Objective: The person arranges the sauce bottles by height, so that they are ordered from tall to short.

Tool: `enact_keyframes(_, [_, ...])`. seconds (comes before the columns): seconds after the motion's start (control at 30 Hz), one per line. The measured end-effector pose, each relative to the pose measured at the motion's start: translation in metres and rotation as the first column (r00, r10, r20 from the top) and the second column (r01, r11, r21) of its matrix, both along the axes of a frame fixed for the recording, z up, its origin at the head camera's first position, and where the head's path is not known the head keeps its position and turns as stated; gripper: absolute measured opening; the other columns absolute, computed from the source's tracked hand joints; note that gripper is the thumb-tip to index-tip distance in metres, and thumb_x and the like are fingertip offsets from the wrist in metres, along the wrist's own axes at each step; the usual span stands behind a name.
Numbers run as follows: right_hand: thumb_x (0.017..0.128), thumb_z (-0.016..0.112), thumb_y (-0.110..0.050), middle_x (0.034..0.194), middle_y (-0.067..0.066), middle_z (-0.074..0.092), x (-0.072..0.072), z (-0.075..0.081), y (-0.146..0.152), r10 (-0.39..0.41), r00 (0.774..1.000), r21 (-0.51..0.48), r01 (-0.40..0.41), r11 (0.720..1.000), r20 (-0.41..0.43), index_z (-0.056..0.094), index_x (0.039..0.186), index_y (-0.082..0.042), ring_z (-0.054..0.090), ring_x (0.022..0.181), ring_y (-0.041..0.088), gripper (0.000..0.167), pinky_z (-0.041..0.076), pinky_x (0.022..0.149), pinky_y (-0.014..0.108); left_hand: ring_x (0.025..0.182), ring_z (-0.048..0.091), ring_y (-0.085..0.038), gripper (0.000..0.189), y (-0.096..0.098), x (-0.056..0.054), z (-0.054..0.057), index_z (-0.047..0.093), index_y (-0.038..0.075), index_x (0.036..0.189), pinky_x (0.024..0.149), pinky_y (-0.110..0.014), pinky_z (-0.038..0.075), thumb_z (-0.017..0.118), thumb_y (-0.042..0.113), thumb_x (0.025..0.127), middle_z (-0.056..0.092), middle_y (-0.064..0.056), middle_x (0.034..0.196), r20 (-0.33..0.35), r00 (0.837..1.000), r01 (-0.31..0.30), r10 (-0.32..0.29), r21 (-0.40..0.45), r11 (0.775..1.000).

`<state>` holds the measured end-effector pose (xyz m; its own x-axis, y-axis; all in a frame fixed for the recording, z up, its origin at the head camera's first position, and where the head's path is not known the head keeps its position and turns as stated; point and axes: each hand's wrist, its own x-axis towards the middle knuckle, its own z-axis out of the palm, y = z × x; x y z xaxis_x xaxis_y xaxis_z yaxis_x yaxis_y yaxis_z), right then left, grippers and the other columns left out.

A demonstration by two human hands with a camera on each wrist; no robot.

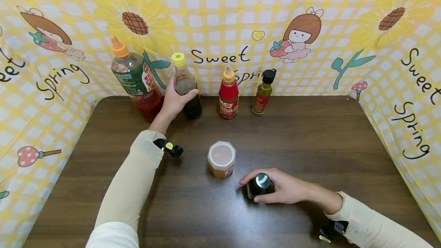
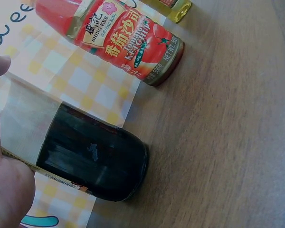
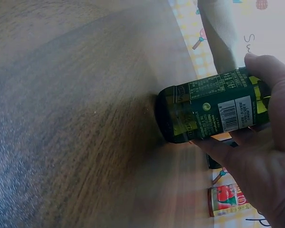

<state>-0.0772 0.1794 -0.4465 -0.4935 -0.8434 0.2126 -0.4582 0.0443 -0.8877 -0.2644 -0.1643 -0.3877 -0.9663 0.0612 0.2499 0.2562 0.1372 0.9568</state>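
Observation:
At the back left, my left hand (image 1: pixel 175 98) grips a yellow-capped bottle of dark liquid (image 1: pixel 193 108), thumb across its front. The bottle stands upright; its dark lower part also fills much of the left wrist view. My right hand (image 1: pixel 287 187), front right of centre, holds a dark bottle with a green label (image 3: pixel 213 107) and a dark cap, thumb and fingers on either side. Its barcode side shows in the right wrist view. A lidded container with orange contents (image 1: pixel 221 162) stands just left of the right hand's fingertips, not touching them.
Left of my left hand stands a large red sauce bottle with an orange nozzle (image 1: pixel 129 75). A ketchup bottle (image 1: pixel 229 98) and a small black-capped oil bottle (image 1: pixel 263 100) line the back of the wooden table (image 1: pixel 310 141). Checked cloth (image 1: pixel 206 22) walls the back and sides.

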Motion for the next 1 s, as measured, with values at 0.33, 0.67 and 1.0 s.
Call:
enact_keyframes(0.33, [0.091, 0.074, 0.0, 0.128, 0.015, 0.065, 0.001, 0.008, 0.0, 0.017, 1.0, -0.005, -0.016, 1.0, 0.011, 0.059, 0.131, -0.006, 0.06, 0.124, 0.023, 0.043, 0.044, 0.107, 0.031, 0.136, 0.038, -0.025, 0.06, 0.001, 0.001, 0.002, 0.046, 0.006, 0.138, 0.113, -0.048, 0.029, 0.077, 0.006, 0.086, 0.041, -0.014, 0.146, 0.0, 1.0, 0.003, -0.003, 0.005, 1.0])
enact_keyframes(0.67, [0.093, 0.073, -0.002, 0.128, 0.016, 0.066, 0.003, 0.007, 0.006, -0.016, 1.0, -0.021, 0.016, 1.0, 0.014, 0.06, 0.126, -0.005, 0.059, 0.126, 0.025, 0.036, 0.042, 0.11, 0.032, 0.136, 0.038, -0.026, 0.063, 0.0, 0.001, 0.0, 0.044, 0.005, 0.14, 0.114, -0.048, 0.028, 0.077, 0.007, 0.086, 0.04, -0.015, 0.148, 0.011, 1.0, -0.006, 0.006, -0.015, 1.0])
enact_keyframes(1.0, [0.092, 0.073, -0.001, 0.128, 0.016, 0.067, 0.0, 0.014, 0.016, -0.081, 0.997, -0.021, 0.082, 0.996, 0.016, 0.061, 0.125, -0.008, 0.059, 0.126, 0.024, 0.036, 0.043, 0.108, 0.03, 0.137, 0.038, -0.024, 0.062, 0.001, 0.0, 0.001, 0.046, 0.005, 0.139, 0.114, -0.047, 0.028, 0.077, 0.008, 0.086, 0.041, -0.014, 0.147, -0.01, 1.0, 0.001, -0.001, -0.003, 1.0])
